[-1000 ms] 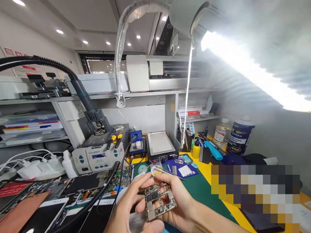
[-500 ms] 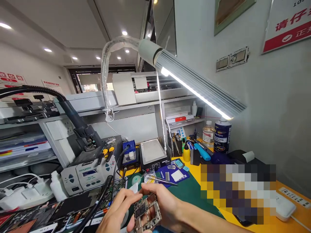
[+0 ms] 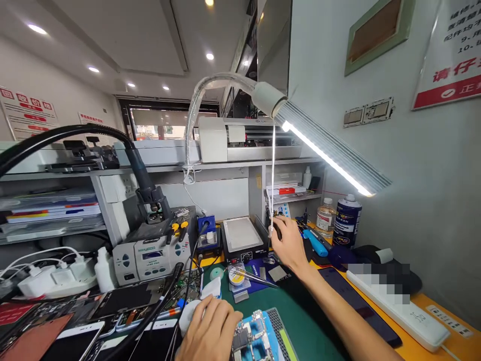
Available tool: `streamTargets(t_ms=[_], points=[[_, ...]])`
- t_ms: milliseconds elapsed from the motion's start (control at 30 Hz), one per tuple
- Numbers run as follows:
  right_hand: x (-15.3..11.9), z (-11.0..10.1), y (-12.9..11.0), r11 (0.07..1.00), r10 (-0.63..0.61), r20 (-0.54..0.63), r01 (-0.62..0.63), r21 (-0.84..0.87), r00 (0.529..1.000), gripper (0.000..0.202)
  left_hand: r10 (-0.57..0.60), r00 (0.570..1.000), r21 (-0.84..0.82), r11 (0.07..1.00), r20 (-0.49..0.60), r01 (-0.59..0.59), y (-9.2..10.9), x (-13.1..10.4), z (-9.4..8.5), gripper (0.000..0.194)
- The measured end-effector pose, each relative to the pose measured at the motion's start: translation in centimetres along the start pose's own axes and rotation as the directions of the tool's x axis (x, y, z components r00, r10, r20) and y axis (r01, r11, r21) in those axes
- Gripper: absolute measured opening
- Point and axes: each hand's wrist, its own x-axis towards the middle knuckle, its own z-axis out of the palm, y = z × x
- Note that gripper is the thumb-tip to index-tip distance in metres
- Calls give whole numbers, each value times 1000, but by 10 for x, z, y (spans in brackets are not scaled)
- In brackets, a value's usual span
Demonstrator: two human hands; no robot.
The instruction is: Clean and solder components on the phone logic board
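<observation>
Now lying at the bottom centre is a phone circuit board frame (image 3: 246, 338), on a light blue mat (image 3: 271, 331). My left hand (image 3: 208, 328) rests palm down just left of it, fingers stretched forward and slightly apart, by a white round object (image 3: 188, 316). A crumpled white wipe (image 3: 211, 287) lies beyond its fingertips. My right hand (image 3: 289, 245) reaches to the back of the bench, beside the heating plate (image 3: 240, 233). Its thumb and fingers curl around something dark that I cannot make out. The tool holder and bottles there are mostly hidden by the hand.
A lamp (image 3: 330, 145) hangs over the bench. Tweezers (image 3: 255, 277) lie on the green mat (image 3: 300, 316). To the left are a soldering station (image 3: 150, 260), black cables and phone parts. A spray can (image 3: 347, 220), a clear bottle (image 3: 325, 215) and a white power strip (image 3: 398, 311) stand right.
Both hands held the board earlier; now it lies on the blue mat. My right hand has moved away, up to the back of the bench. The view has shifted left and up.
</observation>
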Motion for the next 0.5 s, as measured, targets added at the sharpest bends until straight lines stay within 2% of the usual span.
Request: streamTargets(t_ms=[67, 200, 300, 500], points=[[6, -1, 7, 991, -63, -46, 57, -122, 997, 34, 51, 998, 12, 999, 33, -52, 2, -2, 10, 56], [25, 5, 10, 953, -133, -36, 118, -281, 990, 35, 12, 1000, 48, 999, -6, -12, 5, -4, 22, 37], [49, 12, 10, 933, -121, 5, 116, -341, 993, 34, -4, 1000, 65, 998, -19, 5, 7, -3, 27, 25], [83, 22, 16, 919, -53, 71, 76, -386, 996, 31, -4, 999, 102, 995, -45, 8, 5, -2, 41, 25]])
